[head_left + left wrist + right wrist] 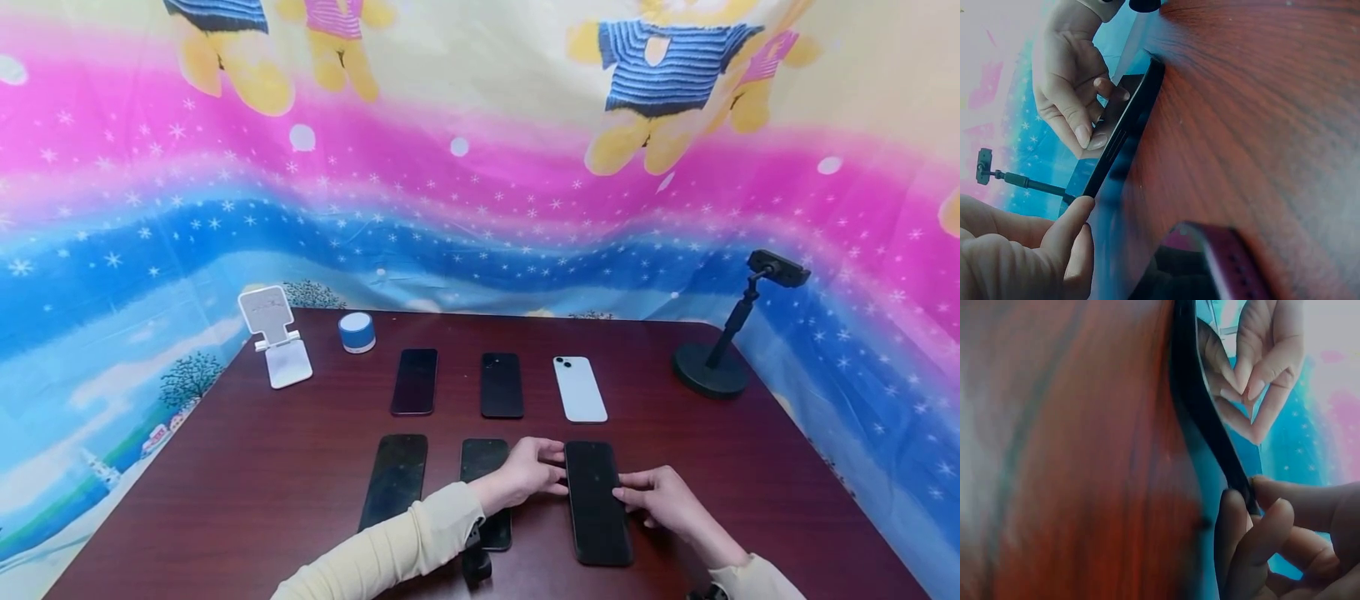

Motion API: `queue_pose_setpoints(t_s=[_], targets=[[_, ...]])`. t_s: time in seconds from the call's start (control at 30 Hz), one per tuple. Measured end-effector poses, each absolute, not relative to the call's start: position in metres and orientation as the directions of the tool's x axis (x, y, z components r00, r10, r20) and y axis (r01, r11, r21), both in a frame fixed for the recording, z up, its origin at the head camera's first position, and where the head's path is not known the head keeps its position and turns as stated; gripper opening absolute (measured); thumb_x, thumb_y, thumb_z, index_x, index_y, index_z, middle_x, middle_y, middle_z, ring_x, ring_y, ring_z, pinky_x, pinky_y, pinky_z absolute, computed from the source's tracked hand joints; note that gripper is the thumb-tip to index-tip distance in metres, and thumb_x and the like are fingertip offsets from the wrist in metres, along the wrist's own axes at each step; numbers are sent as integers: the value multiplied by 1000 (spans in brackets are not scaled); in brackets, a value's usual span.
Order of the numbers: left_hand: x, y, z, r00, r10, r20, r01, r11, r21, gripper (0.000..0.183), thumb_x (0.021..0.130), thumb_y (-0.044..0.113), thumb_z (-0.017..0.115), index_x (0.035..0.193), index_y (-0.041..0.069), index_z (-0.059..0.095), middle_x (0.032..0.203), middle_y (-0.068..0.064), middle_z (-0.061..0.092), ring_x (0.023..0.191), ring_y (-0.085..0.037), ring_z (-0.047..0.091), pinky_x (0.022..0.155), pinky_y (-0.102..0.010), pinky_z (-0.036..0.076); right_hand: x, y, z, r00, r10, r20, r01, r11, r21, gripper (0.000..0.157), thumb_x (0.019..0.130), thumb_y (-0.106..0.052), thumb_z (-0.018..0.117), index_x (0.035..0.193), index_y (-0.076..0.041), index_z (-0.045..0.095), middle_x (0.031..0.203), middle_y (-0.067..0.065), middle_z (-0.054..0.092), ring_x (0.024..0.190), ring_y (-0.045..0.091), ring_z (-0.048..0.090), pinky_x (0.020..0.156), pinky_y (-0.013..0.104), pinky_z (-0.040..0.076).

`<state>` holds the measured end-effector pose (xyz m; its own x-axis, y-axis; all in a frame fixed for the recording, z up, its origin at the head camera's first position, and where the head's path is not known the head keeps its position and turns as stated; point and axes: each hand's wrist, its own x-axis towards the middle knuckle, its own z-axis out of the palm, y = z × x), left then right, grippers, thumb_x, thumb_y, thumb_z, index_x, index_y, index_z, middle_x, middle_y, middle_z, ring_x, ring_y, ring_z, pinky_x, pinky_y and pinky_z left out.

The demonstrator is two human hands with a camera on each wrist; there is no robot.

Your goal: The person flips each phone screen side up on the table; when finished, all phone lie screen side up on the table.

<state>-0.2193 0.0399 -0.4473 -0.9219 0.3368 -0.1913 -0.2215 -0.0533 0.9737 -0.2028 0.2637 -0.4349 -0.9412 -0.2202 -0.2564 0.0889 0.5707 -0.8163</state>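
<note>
A black phone [598,504], dark screen up, is at the near right of the table, between both hands. My right hand [670,498] pinches its right edge; in the right wrist view the fingers [1272,519] close around that edge. My left hand [531,468] holds the left edge with thumb and fingertips, its forearm crossing over a second black phone [495,529] that it partly hides. In the left wrist view the held phone [1125,134] shows edge-on, close to the tabletop; whether it touches the wood I cannot tell.
Another dark phone [395,479] lies left in the near row. Behind are a dark phone [415,382], a black phone [502,385] and a white phone [581,389]. Farther back stand a white phone stand [288,361], a blue-and-white cylinder [357,333] and a black stand [710,369].
</note>
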Motion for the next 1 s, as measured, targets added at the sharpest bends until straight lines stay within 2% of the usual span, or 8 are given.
queue_pose_setpoints(t_s=[0.33, 0.53, 0.77, 1.0], targets=[[-219, 39, -445, -918, 338, -210, -237, -41, 971, 55, 79, -26, 44, 133, -17, 41, 121, -29, 52, 111, -43, 59, 80, -44, 57, -204, 259, -438, -946, -190, -263, 123, 540, -833, 42, 89, -12, 67, 123, 11, 59, 94, 17, 72, 70, 14, 63, 49, 27, 50], [-221, 39, -446, -914, 332, -232, -237, 24, 971, 54, 81, -23, 48, 134, -17, 41, 118, -26, 53, 96, -38, 66, 78, -40, 58, -203, 257, -438, -946, -193, -261, 111, 563, -819, 45, 87, -10, 69, 124, 13, 57, 107, 25, 68, 73, 15, 66, 51, 30, 53], [-221, 39, -443, -904, 336, -264, -251, 80, 965, 57, 80, -23, 50, 135, -16, 40, 115, -23, 55, 88, -34, 68, 77, -39, 58, -204, 258, -438, -948, -184, -262, 115, 566, -816, 45, 85, -11, 72, 122, 12, 59, 99, 19, 72, 74, 15, 67, 52, 32, 54], [-220, 40, -437, -891, 348, -292, -269, 114, 956, 60, 80, -23, 52, 137, -18, 36, 117, -25, 53, 95, -41, 67, 79, -40, 58, -206, 256, -438, -956, -169, -239, 94, 594, -799, 43, 83, -11, 73, 120, 9, 62, 102, 20, 71, 71, 13, 65, 52, 30, 53]])
